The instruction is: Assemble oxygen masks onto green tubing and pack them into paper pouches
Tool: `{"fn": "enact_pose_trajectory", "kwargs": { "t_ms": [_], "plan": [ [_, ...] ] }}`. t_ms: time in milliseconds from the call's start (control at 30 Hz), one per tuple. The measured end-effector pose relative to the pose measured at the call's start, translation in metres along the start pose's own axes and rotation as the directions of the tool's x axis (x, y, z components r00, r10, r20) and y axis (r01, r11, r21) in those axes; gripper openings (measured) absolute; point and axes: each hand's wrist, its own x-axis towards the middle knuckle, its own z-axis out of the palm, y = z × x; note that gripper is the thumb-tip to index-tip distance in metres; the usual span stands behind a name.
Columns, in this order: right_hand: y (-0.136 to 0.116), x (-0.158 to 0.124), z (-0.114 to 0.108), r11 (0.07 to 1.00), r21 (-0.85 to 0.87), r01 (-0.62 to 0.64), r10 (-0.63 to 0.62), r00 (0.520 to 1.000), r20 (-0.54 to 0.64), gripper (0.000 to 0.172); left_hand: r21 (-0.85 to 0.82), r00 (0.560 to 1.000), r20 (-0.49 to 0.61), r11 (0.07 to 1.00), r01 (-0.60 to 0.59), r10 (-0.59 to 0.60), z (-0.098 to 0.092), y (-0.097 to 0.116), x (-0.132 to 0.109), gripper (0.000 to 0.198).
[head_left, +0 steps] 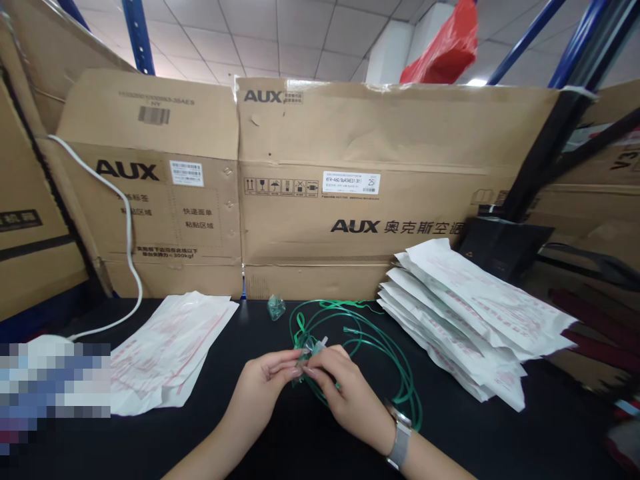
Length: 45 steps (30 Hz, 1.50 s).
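By the left hand (267, 381), a small clear fitting (309, 347) was pinched between thumb and fingertips; by the right hand (345, 390), the same fitting was gripped from the other side, probably for steadiness; its exact contact points could not be told; at left, white packets (170, 353) were laid flat on the black table (280, 457), seemingly to leave the middle for handwork; a crumpled greenish piece (275, 307) was placed near the cardboard (300, 233); green tubing (407, 370) was spread in loose loops around and beyond the right hand, perhaps against tangling; at right, a taller stack of white packets (465, 320) was kept just beside it.
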Motion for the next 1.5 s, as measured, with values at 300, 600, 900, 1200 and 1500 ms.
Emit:
{"fn": "enact_pose_trajectory", "kwargs": {
  "t_ms": [300,600,900,1200,1500],
  "plan": [
    [-0.0006,-0.0021,0.0029,0.999,-0.051,-0.013,0.015,1.0,0.022,0.018,0.164,1.0,0.001,0.986,-0.02,0.02,-0.0019,0.0005,-0.0014,0.016],
    [-0.0047,-0.0022,0.0016,0.999,-0.016,-0.045,0.046,0.999,0.017,0.019,0.193,1.0,-0.009,0.981,-0.017,0.019,0.0002,0.0042,-0.0037,0.015],
    [-0.0046,-0.002,0.0023,0.998,0.018,-0.066,0.066,0.998,0.023,0.017,0.186,0.999,-0.003,0.982,-0.032,0.033,-0.0005,0.0017,-0.0023,0.014],
    [-0.0013,-0.0015,0.0013,0.999,-0.003,-0.044,0.044,0.999,0.031,0.017,0.321,0.996,-0.026,0.945,-0.068,0.081,-0.0012,0.0,-0.0042,0.016],
    [-0.0028,-0.0021,0.0026,0.997,0.0,-0.077,0.077,0.997,0.007,0.015,0.365,0.992,-0.016,0.925,-0.109,0.123,-0.0011,-0.0002,-0.0052,0.016]
  ]
}}
